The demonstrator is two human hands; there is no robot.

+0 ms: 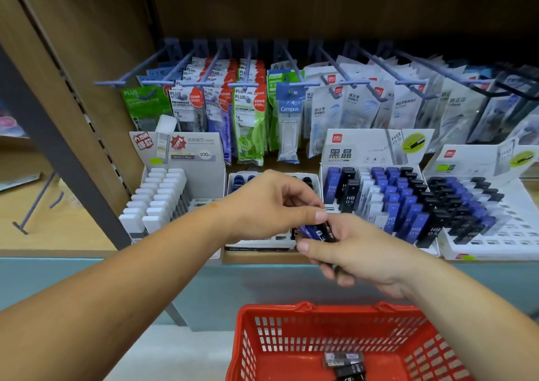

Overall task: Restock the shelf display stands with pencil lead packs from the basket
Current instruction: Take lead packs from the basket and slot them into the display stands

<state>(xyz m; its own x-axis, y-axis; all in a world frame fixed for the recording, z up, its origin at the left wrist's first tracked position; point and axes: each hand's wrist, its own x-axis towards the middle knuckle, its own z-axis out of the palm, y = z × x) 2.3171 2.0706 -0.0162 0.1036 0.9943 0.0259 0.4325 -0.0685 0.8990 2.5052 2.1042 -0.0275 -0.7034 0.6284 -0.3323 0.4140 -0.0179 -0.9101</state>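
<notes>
My right hand (357,254) grips a small bunch of blue and black pencil lead packs (319,232) in front of the shelf edge. My left hand (271,205) pinches the top of that bunch with thumb and forefinger. Both hands hover over the middle display stand (259,245), which is mostly hidden behind them. To its right stands a fuller stand (379,200) of blue, black and white HB 0.5 packs. Below, the red basket (291,337) holds a few black packs (345,364) on its floor.
A white stand (157,202) of white-capped packs sits at the left, another stand (481,208) at the far right. Hanging correction-tape packets (250,112) on blue hooks fill the shelf back. A brown upright (58,135) bounds the left side.
</notes>
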